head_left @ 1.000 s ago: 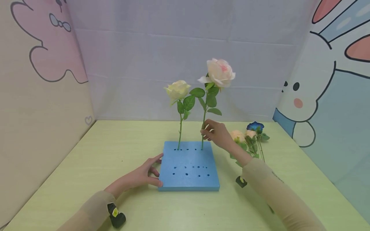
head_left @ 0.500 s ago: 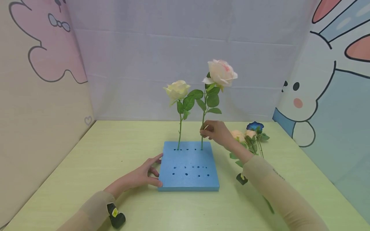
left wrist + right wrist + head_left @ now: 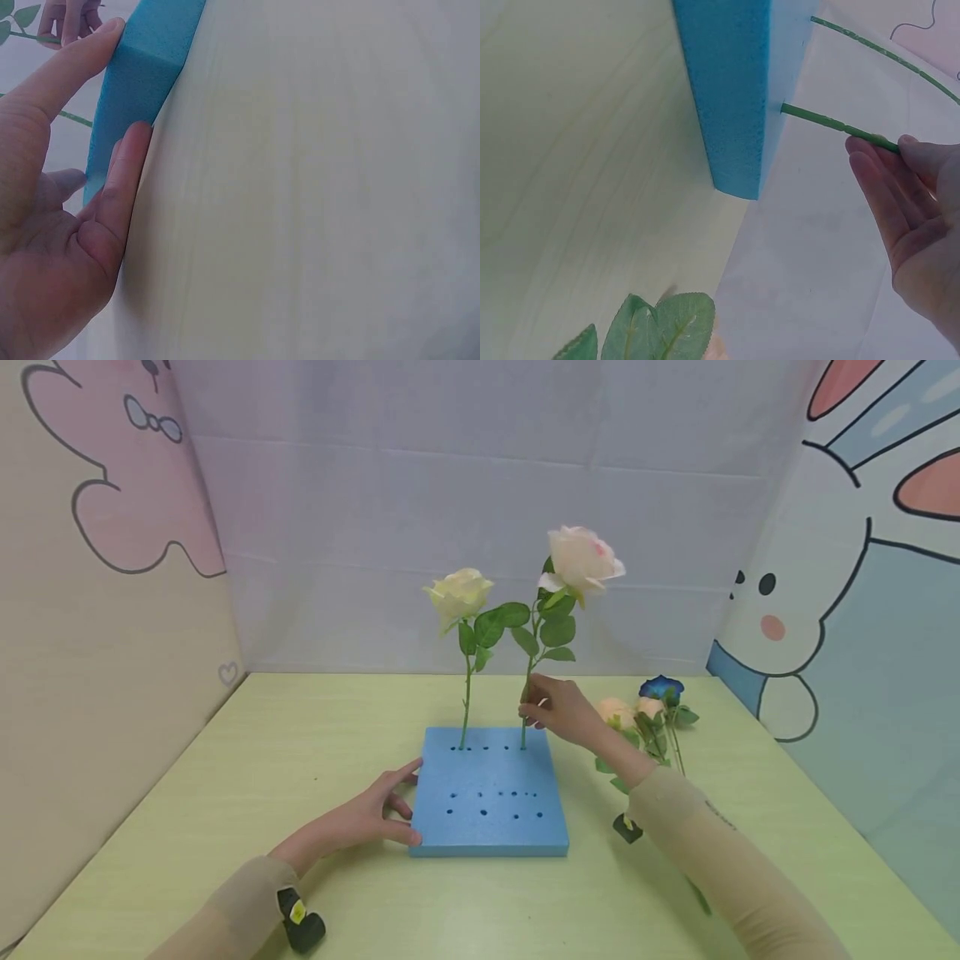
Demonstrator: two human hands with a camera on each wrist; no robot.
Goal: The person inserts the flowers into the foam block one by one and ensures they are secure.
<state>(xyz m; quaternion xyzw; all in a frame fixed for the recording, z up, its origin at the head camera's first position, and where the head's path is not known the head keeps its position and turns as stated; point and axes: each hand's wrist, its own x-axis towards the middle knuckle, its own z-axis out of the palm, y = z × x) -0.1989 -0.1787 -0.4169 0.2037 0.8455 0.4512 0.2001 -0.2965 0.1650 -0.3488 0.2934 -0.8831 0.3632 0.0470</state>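
A blue foam board with rows of small holes lies on the table. My right hand pinches the stem of a pale pink rose between thumb and fingers. In the right wrist view that stem runs from a hole near the board's far right corner to my fingertips. My left hand touches the board's left edge with spread, fairly straight fingers; the left wrist view shows fingertips against its blue side. A cream rose stands upright in the back row, left of the pink one.
Right of the board, several flowers lie on the table, among them a blue rose and peach-coloured roses, partly behind my right forearm. A pale cloth hangs at the back, with cartoon-printed panels at both sides.
The pink rose's bloom has sunk a little and tilted right, its leaves shifting with it. My right hand stays on the stem, and my left hand holds its place at the board.
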